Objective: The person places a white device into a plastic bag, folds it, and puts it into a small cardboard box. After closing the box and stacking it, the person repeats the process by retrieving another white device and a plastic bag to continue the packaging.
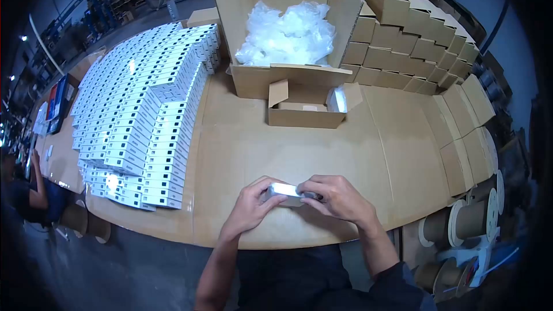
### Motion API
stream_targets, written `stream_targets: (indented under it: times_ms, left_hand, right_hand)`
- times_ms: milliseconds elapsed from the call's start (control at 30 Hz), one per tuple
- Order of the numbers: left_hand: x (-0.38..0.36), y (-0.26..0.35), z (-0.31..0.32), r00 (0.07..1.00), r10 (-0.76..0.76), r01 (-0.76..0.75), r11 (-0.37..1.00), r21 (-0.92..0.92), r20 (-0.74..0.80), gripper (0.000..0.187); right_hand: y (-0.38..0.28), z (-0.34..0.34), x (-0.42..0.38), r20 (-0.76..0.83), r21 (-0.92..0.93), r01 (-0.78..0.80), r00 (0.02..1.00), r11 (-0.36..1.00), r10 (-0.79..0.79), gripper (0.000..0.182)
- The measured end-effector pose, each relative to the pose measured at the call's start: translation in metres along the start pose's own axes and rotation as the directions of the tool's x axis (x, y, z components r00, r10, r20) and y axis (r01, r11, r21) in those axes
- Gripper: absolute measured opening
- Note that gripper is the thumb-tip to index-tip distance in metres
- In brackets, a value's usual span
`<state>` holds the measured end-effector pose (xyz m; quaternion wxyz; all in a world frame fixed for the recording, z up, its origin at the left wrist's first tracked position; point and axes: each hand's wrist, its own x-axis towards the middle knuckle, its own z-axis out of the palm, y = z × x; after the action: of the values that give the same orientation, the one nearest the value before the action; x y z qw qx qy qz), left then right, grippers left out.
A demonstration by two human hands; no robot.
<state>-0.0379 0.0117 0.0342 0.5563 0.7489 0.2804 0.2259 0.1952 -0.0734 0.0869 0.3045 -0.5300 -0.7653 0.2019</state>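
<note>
Near the front edge of the table, a small white box (284, 189) is held between my two hands. My left hand (257, 203) grips its left end, thumb along the near side. At the right end, the fingers of my right hand (334, 196) are closed on the box in a pinch. Part of the box is hidden behind my fingers. Beyond my hands stands an open brown carton (308, 117) with its flaps up and one white box (336, 100) inside at its right end.
On the left, many similar white boxes (167, 126) are stacked in rows. A large carton (253, 83) holding clear plastic bags (288, 34) stands behind. Closed brown cartons (397, 40) are piled at the back right; open ones (461, 138) line the right edge. Another person (34, 190) is at far left.
</note>
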Motion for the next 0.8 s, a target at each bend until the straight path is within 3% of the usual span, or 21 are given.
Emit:
stream_targets:
  times_ms: [33,100,133,233,367,400,500,533,633,800]
  left_hand:
    - [0.006,0.0,-0.002,1.0,0.026,-0.026,0.999,-0.026,-0.005,0.033]
    - [0.019,-0.005,-0.005,0.997,0.079,-0.081,0.994,-0.075,-0.021,0.039]
    - [0.026,-0.006,-0.002,0.998,0.043,-0.053,0.938,-0.343,-0.037,0.054]
    - [0.048,0.012,-0.018,0.979,-0.028,0.044,0.996,0.074,-0.2,0.066]
    - [0.08,0.004,-0.037,0.97,0.156,-0.048,0.874,0.483,-0.187,0.059]
    - [0.088,0.003,-0.037,0.959,0.211,-0.071,0.825,0.561,-0.19,0.056]
    - [0.116,-0.006,-0.036,0.959,0.218,-0.056,0.77,0.636,-0.179,0.057]
    - [0.124,-0.009,-0.035,0.943,0.281,-0.086,0.719,0.69,-0.175,0.057]
    - [0.136,-0.011,-0.033,0.956,0.23,-0.006,0.64,0.769,-0.184,0.057]
    - [0.143,-0.022,-0.034,0.964,0.181,0.031,0.652,0.758,-0.195,0.061]
  right_hand:
    - [0.002,-0.004,0.001,0.055,-0.006,-0.001,0.999,1.0,0.001,0.02]
    - [0.01,-0.011,0.005,-0.014,0.016,0.019,1.0,1.0,-0.019,0.019]
    - [0.014,-0.016,0.007,-0.048,0.026,0.031,0.998,0.999,-0.029,0.02]
    - [0.03,-0.033,0.014,-0.293,-0.011,-0.088,0.953,0.996,0.081,0.018]
    - [0.054,-0.048,0.034,-0.571,-0.104,-0.224,0.811,0.969,0.126,0.017]
    - [0.055,-0.05,0.041,-0.619,-0.155,-0.218,0.781,0.964,0.077,0.017]
    - [0.077,-0.043,0.059,-0.735,-0.259,-0.195,0.675,0.946,-0.063,0.016]
    - [0.085,-0.042,0.062,-0.731,-0.288,-0.2,0.678,0.937,-0.08,0.017]
    - [0.1,-0.037,0.07,-0.715,-0.286,-0.225,0.697,0.931,-0.052,0.016]
    - [0.113,-0.037,0.078,-0.702,-0.264,-0.316,0.711,0.911,0.043,0.015]
